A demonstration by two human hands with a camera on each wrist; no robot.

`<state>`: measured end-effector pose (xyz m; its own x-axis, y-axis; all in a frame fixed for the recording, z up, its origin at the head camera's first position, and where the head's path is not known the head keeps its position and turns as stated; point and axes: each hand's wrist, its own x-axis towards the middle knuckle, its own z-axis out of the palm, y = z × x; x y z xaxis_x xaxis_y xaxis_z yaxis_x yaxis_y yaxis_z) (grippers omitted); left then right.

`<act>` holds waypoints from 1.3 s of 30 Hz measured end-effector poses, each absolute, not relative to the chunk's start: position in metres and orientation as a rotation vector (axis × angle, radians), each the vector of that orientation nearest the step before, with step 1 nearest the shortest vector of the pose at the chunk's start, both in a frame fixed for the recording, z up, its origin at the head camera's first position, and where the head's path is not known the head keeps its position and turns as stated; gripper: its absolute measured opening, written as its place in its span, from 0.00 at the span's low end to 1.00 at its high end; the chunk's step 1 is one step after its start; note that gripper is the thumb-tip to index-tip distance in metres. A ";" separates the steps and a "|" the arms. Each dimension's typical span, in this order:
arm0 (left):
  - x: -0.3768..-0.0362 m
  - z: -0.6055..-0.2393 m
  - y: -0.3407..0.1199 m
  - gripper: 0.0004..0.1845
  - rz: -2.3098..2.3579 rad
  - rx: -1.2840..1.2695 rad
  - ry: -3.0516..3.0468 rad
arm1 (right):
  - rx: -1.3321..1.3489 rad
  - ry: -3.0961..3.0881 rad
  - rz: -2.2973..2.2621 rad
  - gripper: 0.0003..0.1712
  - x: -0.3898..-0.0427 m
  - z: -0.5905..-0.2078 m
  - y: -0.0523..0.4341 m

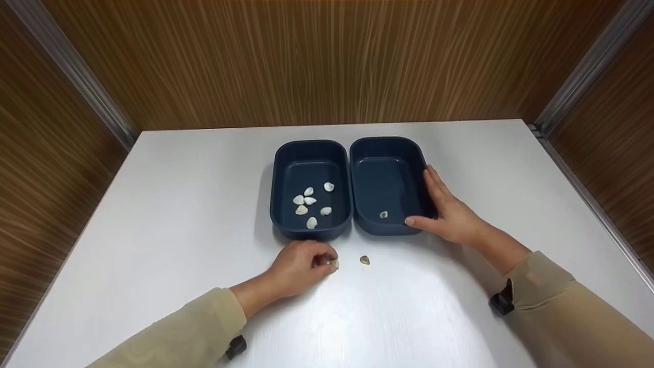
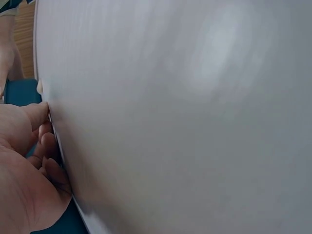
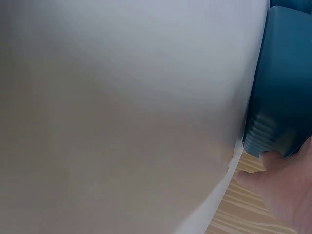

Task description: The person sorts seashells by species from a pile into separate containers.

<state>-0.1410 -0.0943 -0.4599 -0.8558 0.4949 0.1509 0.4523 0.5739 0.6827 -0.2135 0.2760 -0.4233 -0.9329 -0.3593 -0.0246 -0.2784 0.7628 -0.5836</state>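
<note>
**Picking up a shell in front of the trays**

The left hand [image 1: 301,266] pinches a shell [image 1: 334,263] on the worktop [image 1: 179,214], just before the left tray [image 1: 311,232]; next it likely needs lifting. The right hand [image 1: 444,214], fingers straight, steadies the right tray [image 1: 388,145]

White table [image 1: 168,204] — wood-grain walls [image 1: 327,61] on three sides, metal corner strips [image 1: 76,71].
</note>
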 end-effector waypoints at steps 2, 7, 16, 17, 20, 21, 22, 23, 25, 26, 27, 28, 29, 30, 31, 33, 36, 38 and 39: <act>-0.141 -0.460 -0.094 0.05 1.165 0.823 2.734 | -0.509 2.820 -0.903 0.70 -0.213 -0.423 0.276; -0.142 -0.459 -0.094 0.04 1.162 0.815 2.728 | -0.499 2.820 -0.898 0.70 -0.214 -0.423 0.276; -0.143 -0.459 -0.094 0.02 1.129 0.831 2.736 | -0.501 2.820 -0.898 0.70 -0.216 -0.425 0.276; -0.144 -0.460 -0.094 0.02 1.128 0.834 2.736 | -0.506 2.825 -0.895 0.69 -0.216 -0.425 0.276; -0.144 -0.460 -0.094 0.02 1.117 0.833 2.738 | -0.521 2.835 -0.886 0.69 -0.216 -0.425 0.277; -0.144 -0.460 -0.094 0.02 1.112 0.830 2.739 | -0.526 2.837 -0.882 0.68 -0.216 -0.425 0.277; -0.144 -0.460 -0.094 0.02 1.107 0.827 2.741 | -0.526 2.835 -0.884 0.68 -0.216 -0.426 0.276; -0.144 -0.461 -0.094 0.03 1.103 0.823 2.742 | -0.526 2.833 -0.885 0.68 -0.216 -0.426 0.276; -0.144 -0.461 -0.094 0.03 1.097 0.817 2.747 | -0.521 2.830 -0.889 0.69 -0.216 -0.426 0.276; -0.143 -0.461 -0.094 0.04 1.094 0.814 2.749 | -0.521 2.830 -0.892 0.69 -0.216 -0.426 0.276; -0.143 -0.461 -0.095 0.04 1.093 0.812 2.750 | -0.520 2.830 -0.894 0.69 -0.216 -0.426 0.275; -0.143 -0.461 -0.095 0.04 1.095 0.809 2.751 | -0.520 2.830 -0.897 0.69 -0.216 -0.426 0.275; -0.143 -0.460 -0.095 0.04 1.098 0.809 2.751 | -0.517 2.831 -0.897 0.69 -0.216 -0.426 0.275; -0.143 -0.460 -0.095 0.04 1.101 0.810 2.750 | -0.514 2.831 -0.896 0.69 -0.215 -0.426 0.275; -0.143 -0.460 -0.095 0.05 1.104 0.814 2.749 | -0.515 2.833 -0.896 0.69 -0.215 -0.425 0.275; -0.143 -0.460 -0.096 0.05 1.116 0.823 2.743 | -0.512 2.834 -0.893 0.69 -0.215 -0.425 0.275; -0.142 -0.460 -0.097 0.05 1.135 0.849 2.736 | -0.512 2.832 -0.890 0.69 -0.214 -0.424 0.275; -0.142 -0.460 -0.097 0.04 1.141 0.867 2.733 | -0.517 2.831 -0.890 0.69 -0.214 -0.424 0.275; -0.142 -0.460 -0.097 0.04 1.142 0.874 2.732 | -0.522 2.832 -0.890 0.69 -0.214 -0.424 0.275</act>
